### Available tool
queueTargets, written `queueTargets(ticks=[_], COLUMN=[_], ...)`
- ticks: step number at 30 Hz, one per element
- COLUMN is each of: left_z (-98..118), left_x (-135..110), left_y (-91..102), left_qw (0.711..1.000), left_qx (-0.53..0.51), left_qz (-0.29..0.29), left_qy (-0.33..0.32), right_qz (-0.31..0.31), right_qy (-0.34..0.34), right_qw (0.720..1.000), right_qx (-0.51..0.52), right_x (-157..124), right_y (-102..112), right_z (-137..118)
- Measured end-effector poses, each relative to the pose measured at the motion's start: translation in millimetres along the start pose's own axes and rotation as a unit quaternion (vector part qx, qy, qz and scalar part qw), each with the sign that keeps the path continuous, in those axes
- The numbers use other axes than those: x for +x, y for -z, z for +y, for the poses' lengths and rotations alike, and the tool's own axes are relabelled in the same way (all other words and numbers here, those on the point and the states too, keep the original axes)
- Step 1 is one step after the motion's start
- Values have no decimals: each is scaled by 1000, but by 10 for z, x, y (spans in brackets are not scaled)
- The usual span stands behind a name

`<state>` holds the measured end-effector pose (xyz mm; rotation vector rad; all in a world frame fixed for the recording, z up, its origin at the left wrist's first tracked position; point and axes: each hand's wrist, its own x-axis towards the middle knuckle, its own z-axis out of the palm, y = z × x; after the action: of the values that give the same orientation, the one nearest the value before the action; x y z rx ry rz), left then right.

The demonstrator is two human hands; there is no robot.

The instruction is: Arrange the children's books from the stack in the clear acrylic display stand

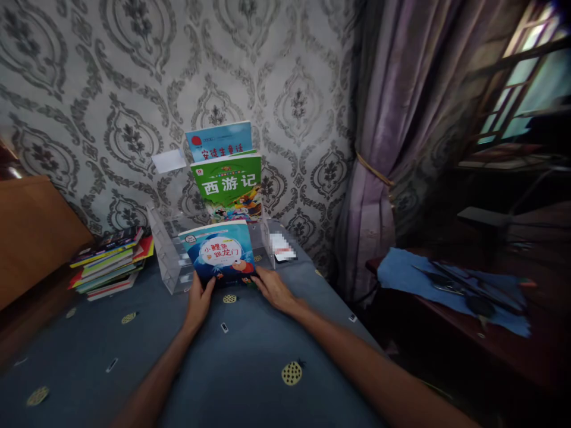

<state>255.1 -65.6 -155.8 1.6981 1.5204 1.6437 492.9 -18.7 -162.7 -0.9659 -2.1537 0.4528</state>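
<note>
Both hands grip a blue children's book [220, 252] with a white oval title patch, tilted back at the front of a clear acrylic book stand [166, 255]. My left hand [199, 300] is closed on its lower left edge, thumb on the cover. At the lower right corner, my right hand [273, 288] pinches the same book, its thumb in front. Behind it on the stand stands a green book [232, 187] with large white characters. A light blue book [220, 141] rises at the back, its lower part hidden by the green one.
A pile of books [111, 261] lies to the left, near a brown wooden panel [40, 232]. Right of the stand is a small pale item [282, 246], partly blurred. Patterned blue cloth [250, 368] covers the table. Further right, a blue cloth [401, 273] with dark objects lies beyond the curtain [370, 208].
</note>
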Motion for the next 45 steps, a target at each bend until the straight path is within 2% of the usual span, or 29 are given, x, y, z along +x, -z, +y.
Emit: queueTargets(ticks=[7,19,33,45], left_z=[66,234,575,990], left_x=[23,255,906,1605], left_y=[-37,-42,-33,78], left_qw=[1000,1000,994,973], left_qx=[-12,-6,40,168], left_qz=[1,-13,-39,-45], left_qy=[2,-7,-97,-153], right_qz=[20,71,114,123], right_qy=[-1,5,25,43], right_qw=[1000,997,993,989], right_qx=[6,35,5,-71], right_x=[25,67,516,1239], right_y=[83,206,636,1265], right_z=[27,29,4,-102])
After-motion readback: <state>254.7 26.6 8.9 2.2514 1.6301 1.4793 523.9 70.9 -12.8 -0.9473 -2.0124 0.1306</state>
